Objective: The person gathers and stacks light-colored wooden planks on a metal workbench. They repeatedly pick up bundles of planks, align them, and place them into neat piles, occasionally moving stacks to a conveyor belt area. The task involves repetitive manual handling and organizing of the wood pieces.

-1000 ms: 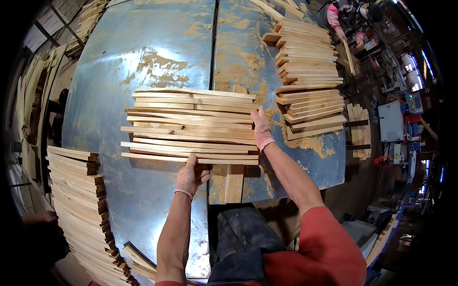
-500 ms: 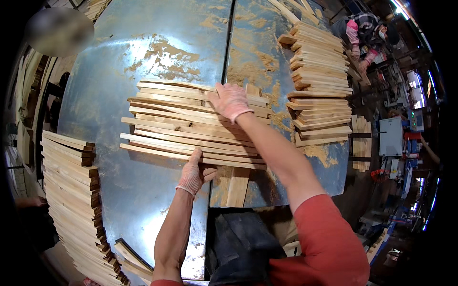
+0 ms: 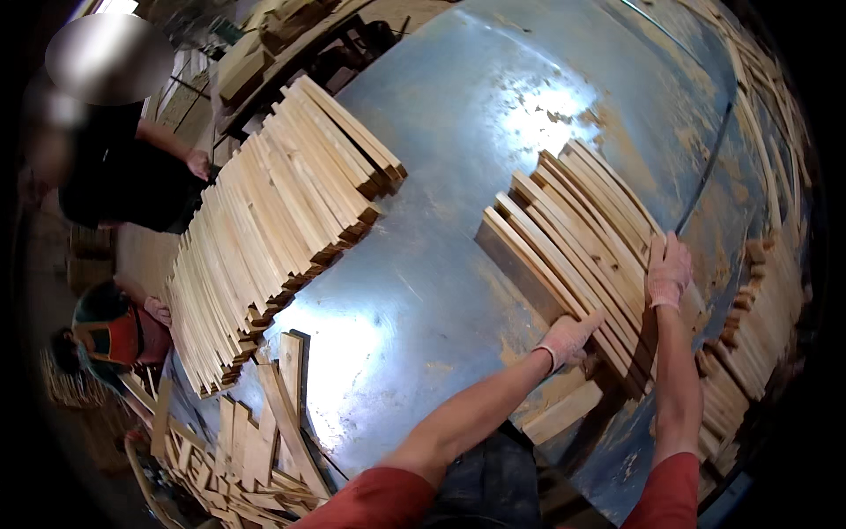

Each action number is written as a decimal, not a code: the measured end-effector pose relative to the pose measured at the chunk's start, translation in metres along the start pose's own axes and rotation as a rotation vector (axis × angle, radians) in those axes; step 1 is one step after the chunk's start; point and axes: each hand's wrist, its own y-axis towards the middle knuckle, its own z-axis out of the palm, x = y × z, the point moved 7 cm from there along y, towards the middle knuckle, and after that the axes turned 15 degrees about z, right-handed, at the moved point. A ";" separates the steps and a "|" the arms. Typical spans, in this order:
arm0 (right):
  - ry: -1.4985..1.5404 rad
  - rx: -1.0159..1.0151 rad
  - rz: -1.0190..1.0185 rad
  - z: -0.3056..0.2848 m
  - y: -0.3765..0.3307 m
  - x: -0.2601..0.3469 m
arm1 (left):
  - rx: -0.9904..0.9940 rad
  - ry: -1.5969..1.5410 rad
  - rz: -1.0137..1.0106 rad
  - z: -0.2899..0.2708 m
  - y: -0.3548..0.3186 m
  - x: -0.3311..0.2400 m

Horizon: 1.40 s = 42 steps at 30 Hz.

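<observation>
A row of narrow, slightly curved wooden slats (image 3: 577,234) lies side by side on the metal table at the right of the head view. My left hand (image 3: 568,339), in a pale knitted glove, grips the near outer slat close to its lower end. Opposite it, my right hand (image 3: 669,273), gloved in pinkish white, clasps the far outer slat, so the row is held between both hands. Some fingertips are hidden behind the wood. Partly under the slats' near ends, a flat board (image 3: 562,413) rests on the table.
A long stack of slats (image 3: 264,229) runs along the table's left side. Loose offcuts (image 3: 264,432) are piled at the lower left. More slats (image 3: 753,326) stand at the right edge. Sawdust dusts the metal table (image 3: 423,256). Two people are beyond the left stack.
The view has swung left, putting the slats and both hands at the right of the picture. Both hands are still on the row. The left stack and the offcut pile show more fully.
</observation>
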 end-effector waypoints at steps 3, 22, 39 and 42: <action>0.008 -0.005 -0.003 0.000 -0.002 0.004 | 0.163 -0.052 0.013 -0.003 -0.018 -0.003; 0.352 0.463 -0.492 -0.041 -0.072 0.328 | -1.283 -0.276 0.569 -0.467 -0.283 0.067; 0.438 1.035 -0.412 0.107 -0.175 0.605 | -1.567 -0.523 0.464 -0.543 -0.282 0.035; 0.503 0.874 -0.475 0.118 -0.170 0.610 | -1.421 -0.302 0.486 -0.518 -0.282 0.008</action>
